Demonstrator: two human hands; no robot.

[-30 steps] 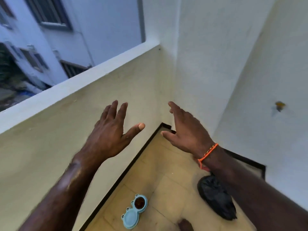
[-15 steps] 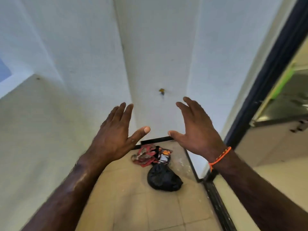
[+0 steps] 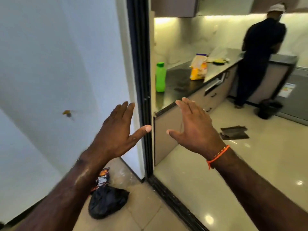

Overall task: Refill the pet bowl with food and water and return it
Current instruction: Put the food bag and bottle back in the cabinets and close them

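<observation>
My left hand [image 3: 116,132] and my right hand [image 3: 195,129] are raised in front of me, fingers spread and straight, holding nothing. An orange thread band circles my right wrist. The pet bowl is out of view. Beyond the black door frame [image 3: 141,80], on the dark kitchen counter [image 3: 180,80], stand a green bottle [image 3: 160,77] and a yellow food bag [image 3: 199,67].
A black plastic bag [image 3: 106,202] and a crumpled snack wrapper [image 3: 102,177] lie on the balcony floor by the white wall. A person in dark clothes [image 3: 256,60] stands at the far counter. A dark bucket [image 3: 269,109] and a dark mat [image 3: 233,132] are on the kitchen floor.
The view has swung right, from the balcony corner and the blue pet bowl to the doorway and kitchen. Both hands stay raised and spread, holding nothing.
</observation>
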